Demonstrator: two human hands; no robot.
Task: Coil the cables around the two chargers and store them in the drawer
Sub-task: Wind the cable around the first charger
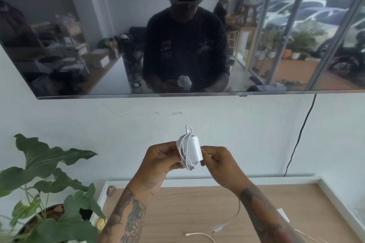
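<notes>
Grip: left hand (pixel 158 161) and right hand (pixel 219 161) clasped coiled charger (pixel 190 152), frame centre | Risk: untucked plug end could unwind | Second cable (pixel 201 235) loose, lower frame.

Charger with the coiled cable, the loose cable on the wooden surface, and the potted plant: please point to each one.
charger (pixel 194 149), head view, on its white body.
loose cable (pixel 201 235), head view, on its curved strand.
potted plant (pixel 49 152), head view, on a big leaf.
</notes>
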